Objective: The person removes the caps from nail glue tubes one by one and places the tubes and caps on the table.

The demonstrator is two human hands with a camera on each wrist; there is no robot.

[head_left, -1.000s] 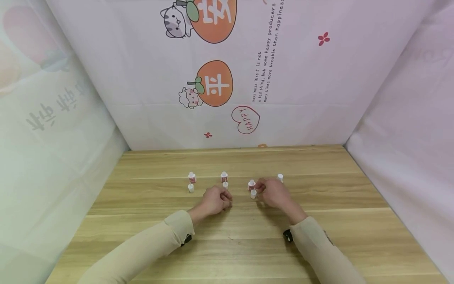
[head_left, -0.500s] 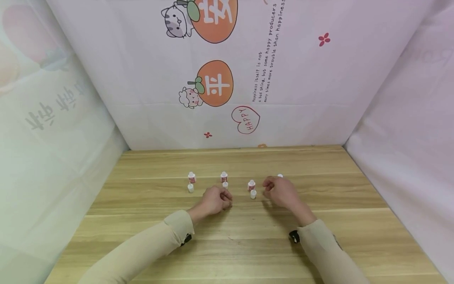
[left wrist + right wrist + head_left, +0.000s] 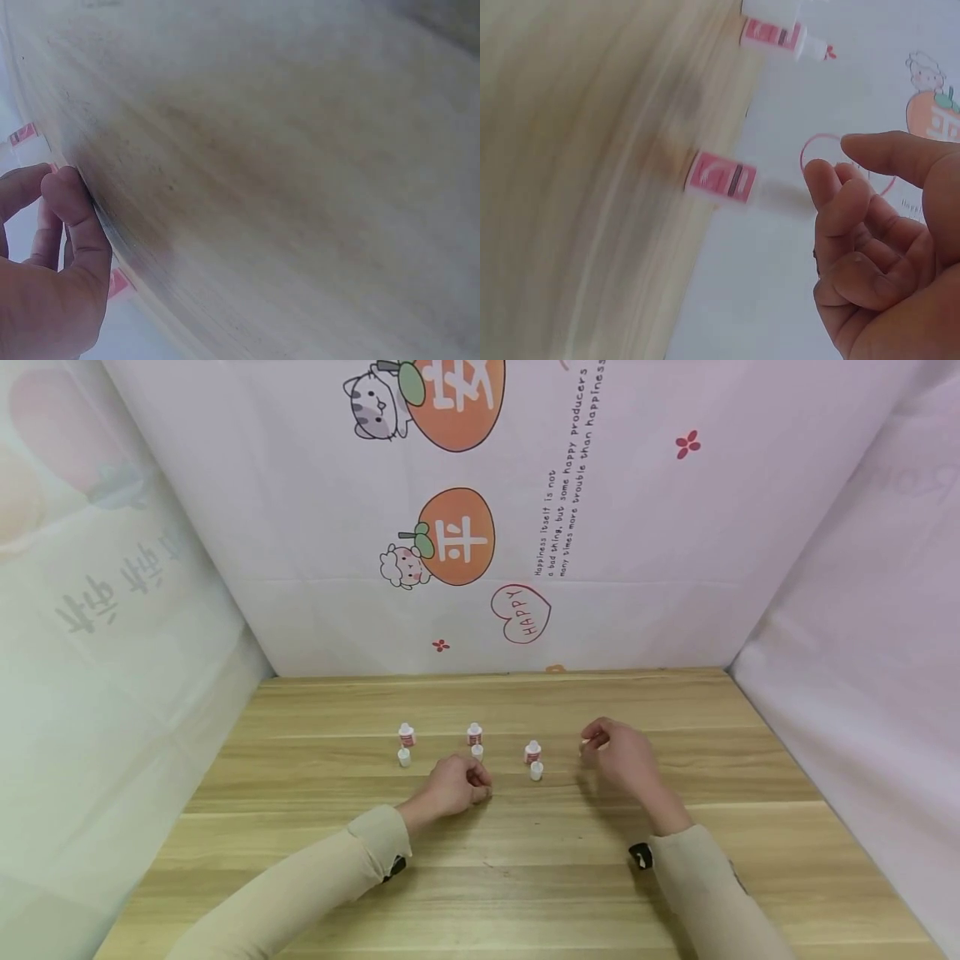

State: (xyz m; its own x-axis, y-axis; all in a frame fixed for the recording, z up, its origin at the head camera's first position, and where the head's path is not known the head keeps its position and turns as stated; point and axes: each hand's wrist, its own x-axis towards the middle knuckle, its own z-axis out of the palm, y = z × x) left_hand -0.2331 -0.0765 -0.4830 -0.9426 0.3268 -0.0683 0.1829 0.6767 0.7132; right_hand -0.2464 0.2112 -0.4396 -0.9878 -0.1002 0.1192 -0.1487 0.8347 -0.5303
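My right hand (image 3: 621, 758) is beside a small white bottle with a pink label (image 3: 721, 178), which the hand mostly hides in the head view. In the right wrist view its thumb stands apart from the loosely bent fingers (image 3: 838, 202), near the bottle's blurred white top; I see nothing held. My left hand (image 3: 453, 783) rests on the table with fingers loosely bent and holds nothing visible. Three more such bottles stand upright: the left one (image 3: 407, 735), the middle one (image 3: 474, 735) and the right one (image 3: 532, 753). White caps (image 3: 536, 771) stand in front of them.
The wooden table (image 3: 510, 877) ends at a printed white cloth wall (image 3: 615, 618) at the back. White cloth also hangs along the left side (image 3: 135, 693) and right side (image 3: 862, 677).
My right hand has moved right, away from the third bottle and its cap, to the bottle furthest right, which it now covers. The left hand has stayed in place.
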